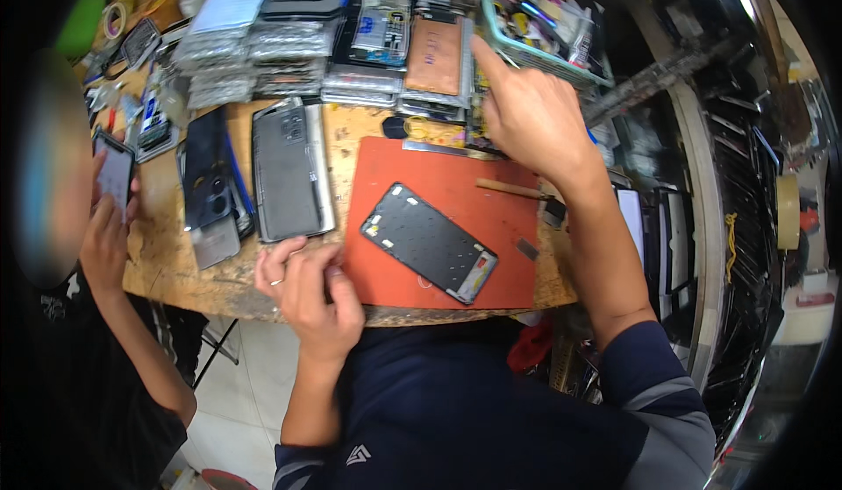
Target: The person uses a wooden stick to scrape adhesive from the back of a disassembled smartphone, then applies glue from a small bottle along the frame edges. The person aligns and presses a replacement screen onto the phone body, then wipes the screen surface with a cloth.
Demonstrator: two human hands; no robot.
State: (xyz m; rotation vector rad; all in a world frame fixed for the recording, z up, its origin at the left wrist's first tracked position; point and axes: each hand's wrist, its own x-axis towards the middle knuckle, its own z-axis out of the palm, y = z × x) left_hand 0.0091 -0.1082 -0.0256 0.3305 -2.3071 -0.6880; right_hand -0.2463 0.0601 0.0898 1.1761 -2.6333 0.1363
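On an orange-red mat (386, 284) lies a black phone frame (430, 240), tilted, with small white patches near its ends. My left hand (311, 293) rests at the table's front edge beside the mat, fingers loosely curled and apart, a ring on one; nothing shows in it. Over the far right of the mat, my right hand (539, 122) stretches its index finger toward a brown phone back panel (436, 56) on a stack. Its other fingers are bent and partly hidden. A wooden-handled brush (509, 188) lies below it.
Dark phone bodies (289, 170) lie left of the mat, before stacks of bubble-wrapped parts (289, 52). A light teal basket (491, 25) of small items stands at the far right. At left, another person's hand (105, 236) holds a phone (114, 174).
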